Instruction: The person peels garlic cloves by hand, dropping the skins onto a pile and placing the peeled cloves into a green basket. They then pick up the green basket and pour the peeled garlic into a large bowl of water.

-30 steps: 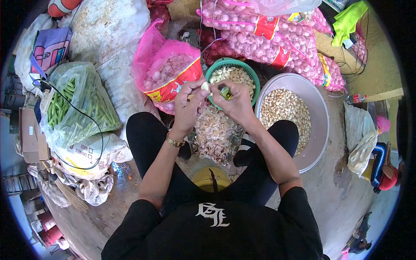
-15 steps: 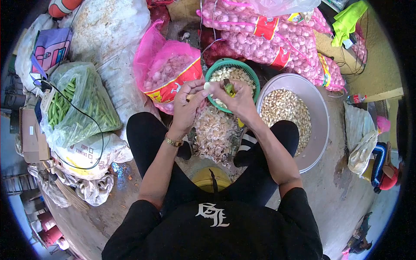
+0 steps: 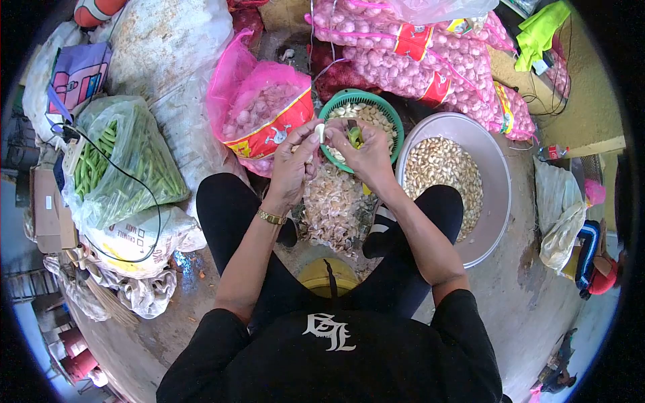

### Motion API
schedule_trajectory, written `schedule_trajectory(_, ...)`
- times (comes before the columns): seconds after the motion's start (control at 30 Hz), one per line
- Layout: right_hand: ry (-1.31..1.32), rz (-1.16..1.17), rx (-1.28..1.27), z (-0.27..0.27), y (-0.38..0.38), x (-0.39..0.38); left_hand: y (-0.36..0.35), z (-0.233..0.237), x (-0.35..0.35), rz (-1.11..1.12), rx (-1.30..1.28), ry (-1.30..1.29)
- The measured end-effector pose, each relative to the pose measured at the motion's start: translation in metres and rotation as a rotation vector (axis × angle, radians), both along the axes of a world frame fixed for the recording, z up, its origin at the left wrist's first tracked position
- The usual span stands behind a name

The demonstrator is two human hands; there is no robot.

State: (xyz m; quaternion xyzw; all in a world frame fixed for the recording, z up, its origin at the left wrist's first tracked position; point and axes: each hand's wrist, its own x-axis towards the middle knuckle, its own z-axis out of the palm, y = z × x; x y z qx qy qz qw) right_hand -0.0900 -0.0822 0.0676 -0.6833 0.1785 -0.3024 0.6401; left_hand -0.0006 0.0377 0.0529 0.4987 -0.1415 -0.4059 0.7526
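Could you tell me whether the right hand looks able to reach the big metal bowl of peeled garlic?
Probably yes: the bowl sits just beside the right hand, nothing between, though that hand holds a knife.

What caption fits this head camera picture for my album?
Left hand pinches a garlic clove, right hand holds a green tool, above a green basket.
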Motion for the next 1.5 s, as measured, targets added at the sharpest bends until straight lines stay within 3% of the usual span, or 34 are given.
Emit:
schedule_trajectory(0.2,0.058,0.03,0.037,-0.008,-0.007,-0.002,0.0,-0.003,0.0,-0.031,-0.02,-0.143)
schedule_trajectory(0.4,0.099,-0.001,-0.141,-0.009,-0.011,0.0,0.0,-0.003,-0.002,-0.052,0.037,-0.111)
schedule_trajectory(0.47,0.049,-0.023,-0.302,-0.008,-0.01,-0.001,0.0,-0.004,-0.002,-0.048,0.071,-0.107)
schedule_trajectory(0.57,0.094,-0.001,-0.193,-0.003,-0.007,-0.003,0.001,-0.002,0.0,-0.061,0.144,-0.119)
schedule_trajectory(0.67,0.145,0.04,-0.022,-0.004,-0.011,-0.003,-0.002,0.002,-0.002,-0.026,0.054,-0.066)
schedule_trajectory(0.87,0.114,0.036,-0.133,-0.002,-0.006,-0.008,0.002,-0.002,0.004,-0.021,0.03,-0.069)
schedule_trajectory(0.97,0.071,0.084,-0.174,-0.008,-0.005,-0.009,0.004,0.006,0.01,0.013,-0.004,0.078)
schedule_trajectory(1.03,0.101,0.118,-0.19,-0.006,-0.004,-0.012,0.008,0.011,0.015,-0.103,-0.179,0.201)
schedule_trajectory(1.2,0.136,0.232,-0.119,0.007,-0.004,-0.017,0.012,0.014,0.018,-0.133,-0.298,0.346)
schedule_trajectory(1.23,0.122,0.191,-0.201,0.009,-0.005,-0.018,0.013,0.014,0.019,-0.148,-0.332,0.394)
schedule_trajectory(1.37,0.224,0.178,-0.336,0.01,-0.007,-0.026,0.009,0.017,0.018,-0.11,-0.304,0.389)
schedule_trajectory(1.47,0.345,0.223,-0.329,-0.012,-0.009,-0.034,-0.011,-0.003,0.025,-0.148,-0.148,0.2)
schedule_trajectory(1.5,0.348,0.225,-0.329,-0.013,-0.01,-0.036,-0.025,-0.009,0.021,-0.052,-0.072,0.149)
